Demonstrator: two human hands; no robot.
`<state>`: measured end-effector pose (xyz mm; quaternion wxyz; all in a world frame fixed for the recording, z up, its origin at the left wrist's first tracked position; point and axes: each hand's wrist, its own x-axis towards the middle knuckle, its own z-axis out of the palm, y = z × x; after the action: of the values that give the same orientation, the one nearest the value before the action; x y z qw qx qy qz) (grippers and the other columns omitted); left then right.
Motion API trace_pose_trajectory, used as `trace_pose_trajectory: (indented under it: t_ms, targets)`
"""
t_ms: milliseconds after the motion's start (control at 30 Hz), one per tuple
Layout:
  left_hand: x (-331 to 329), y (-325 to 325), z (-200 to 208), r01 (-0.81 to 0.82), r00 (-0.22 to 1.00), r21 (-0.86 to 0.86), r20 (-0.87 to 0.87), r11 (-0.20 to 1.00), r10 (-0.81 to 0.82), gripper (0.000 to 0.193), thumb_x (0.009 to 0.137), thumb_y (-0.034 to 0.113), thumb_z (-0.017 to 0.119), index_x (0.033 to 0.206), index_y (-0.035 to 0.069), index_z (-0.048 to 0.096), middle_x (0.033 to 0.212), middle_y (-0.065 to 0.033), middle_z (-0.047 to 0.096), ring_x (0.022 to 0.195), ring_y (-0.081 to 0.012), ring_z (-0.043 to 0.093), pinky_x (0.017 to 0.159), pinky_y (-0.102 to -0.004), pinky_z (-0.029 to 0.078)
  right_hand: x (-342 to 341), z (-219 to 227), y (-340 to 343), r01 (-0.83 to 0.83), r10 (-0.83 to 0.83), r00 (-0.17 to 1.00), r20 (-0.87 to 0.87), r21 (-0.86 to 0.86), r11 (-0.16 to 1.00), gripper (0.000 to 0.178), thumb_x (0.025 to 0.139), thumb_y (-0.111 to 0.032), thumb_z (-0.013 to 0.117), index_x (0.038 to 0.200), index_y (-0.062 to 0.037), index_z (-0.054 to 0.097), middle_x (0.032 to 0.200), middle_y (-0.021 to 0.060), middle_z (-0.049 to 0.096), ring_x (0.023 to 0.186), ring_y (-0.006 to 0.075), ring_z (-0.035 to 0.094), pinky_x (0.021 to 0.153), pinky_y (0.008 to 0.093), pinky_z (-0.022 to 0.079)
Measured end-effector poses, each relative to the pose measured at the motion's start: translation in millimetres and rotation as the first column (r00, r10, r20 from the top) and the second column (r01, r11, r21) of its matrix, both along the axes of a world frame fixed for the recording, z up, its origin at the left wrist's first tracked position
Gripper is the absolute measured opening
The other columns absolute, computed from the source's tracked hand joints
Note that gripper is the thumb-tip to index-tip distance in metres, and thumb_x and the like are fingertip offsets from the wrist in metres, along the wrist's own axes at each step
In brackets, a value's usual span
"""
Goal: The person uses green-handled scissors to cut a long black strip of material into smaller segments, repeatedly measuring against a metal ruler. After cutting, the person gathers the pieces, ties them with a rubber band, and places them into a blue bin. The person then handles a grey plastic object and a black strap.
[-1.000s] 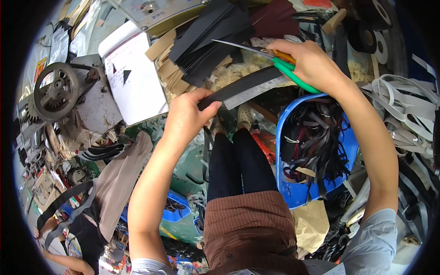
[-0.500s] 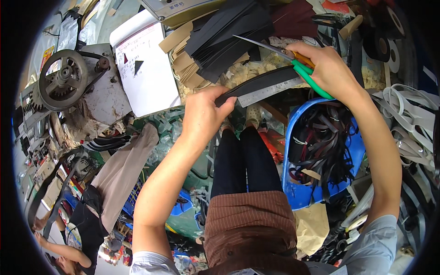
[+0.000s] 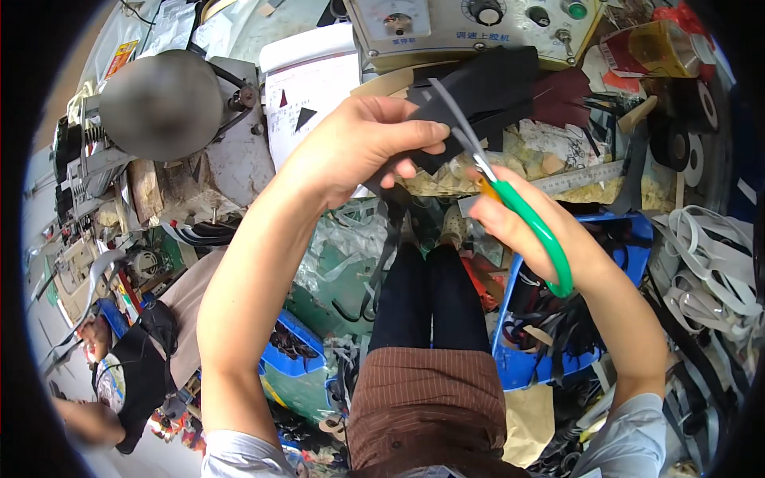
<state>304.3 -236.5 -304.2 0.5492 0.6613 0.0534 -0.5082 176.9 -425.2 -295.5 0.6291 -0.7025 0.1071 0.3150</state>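
Note:
My left hand [image 3: 382, 139] is pinched closed on a black strip [image 3: 437, 158] at the table's near edge. Part of the strip hides behind the fingers, and a dark length trails below them. In my right hand [image 3: 510, 227] is a pair of scissors [image 3: 460, 123] with green and orange handles. Its blades point up and left, beside the fingertips of my left hand and across the black material. Whether they cut into the strip I cannot tell. Behind both hands lies a pile of black pieces [image 3: 506, 88]. A metal ruler [image 3: 586, 177] rests along the table edge to the right.
A control box [image 3: 470, 28] with dials stands at the back. Left of my hands are a notepad [image 3: 311, 88] and a machine with a blurred wheel [image 3: 162, 105]. Below right sits a blue tub [image 3: 510, 374] of dark strips. Another person's arm [image 3: 92, 422] shows at lower left.
The view has shifted, showing more of the control box. My left hand has risen with the strip, away from the ruler. The scissors have come left to the strip. The wheel now looks blurred.

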Motion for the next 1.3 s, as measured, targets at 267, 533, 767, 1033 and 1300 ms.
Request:
trace_pose_trajectory:
  t_ms: [267, 533, 767, 1033, 1300]
  targets:
    - [12.5, 13.2, -13.3, 0.069, 0.994, 0.013, -0.089, 0.997, -0.068, 0.018, 0.085, 0.020, 0.068, 0.089, 0.002, 0.066, 0.077, -0.0021, 0.067, 0.049, -0.0001, 0.049, 0.038, -0.0140, 0.035, 25.6, -21.7, 11.2, -0.126, 0.131, 0.991, 0.023, -0.148, 0.981, 0.028, 0.087, -0.027, 0.061, 0.088, 0.0014, 0.060, 0.069, 0.0139, 0.060, 0.067, 0.0221, 0.060, 0.063, 0.0353, 0.047]
    - [-7.1, 66.7, 25.3, -0.063, 0.940, -0.035, 0.333, 0.997, 0.071, 0.021, 0.091, 0.019, 0.060, 0.098, -0.001, 0.065, 0.080, 0.0013, 0.063, 0.054, 0.0011, 0.044, 0.042, -0.0144, 0.031, 8.2, -36.7, -0.6, 0.150, 0.147, 0.831, 0.537, -0.470, 0.870, 0.033, 0.082, -0.015, 0.071, 0.112, -0.0038, 0.061, 0.080, 0.0057, 0.062, 0.069, 0.0105, 0.055, 0.066, 0.0259, 0.047]
    - [-111.4, 252.2, 269.5, -0.563, 0.391, -0.170, 0.808, 0.809, 0.442, 0.032, 0.088, 0.014, 0.053, 0.114, -0.005, 0.057, 0.074, 0.0006, 0.055, 0.055, -0.0053, 0.046, 0.047, -0.0176, 0.033, 44.6, -69.9, -30.4, 0.190, 0.475, 0.761, 0.442, -0.852, 0.488, 0.077, 0.081, -0.016, 0.070, 0.145, -0.0324, 0.031, 0.097, 0.0091, 0.064, 0.078, 0.0320, 0.062, 0.069, 0.0402, 0.049]
    - [-211.0, 304.1, 433.5, -0.866, 0.113, 0.065, 0.991, 0.496, 0.066, 0.028, 0.074, 0.009, 0.064, 0.098, -0.004, 0.062, 0.075, -0.0053, 0.061, 0.057, -0.0128, 0.054, 0.052, -0.0234, 0.041, 51.9, -86.2, -8.7, 0.296, 0.536, 0.686, 0.492, -0.862, 0.412, 0.069, 0.084, -0.020, 0.064, 0.144, -0.0338, 0.031, 0.090, 0.0087, 0.062, 0.076, 0.0339, 0.062, 0.060, 0.0463, 0.047]
    - [-138.9, 150.7, 204.1, -0.153, 0.988, 0.519, 0.047, 0.841, 0.150, 0.020, 0.074, 0.007, 0.073, 0.092, -0.001, 0.068, 0.083, -0.0091, 0.068, 0.066, -0.0118, 0.063, 0.052, -0.0198, 0.048, -6.7, -6.6, -21.0, 0.295, 0.079, 0.729, 0.679, -0.416, 0.860, 0.044, 0.074, -0.006, 0.071, 0.116, -0.0068, 0.058, 0.074, 0.0066, 0.061, 0.066, 0.0167, 0.059, 0.063, 0.0307, 0.047]
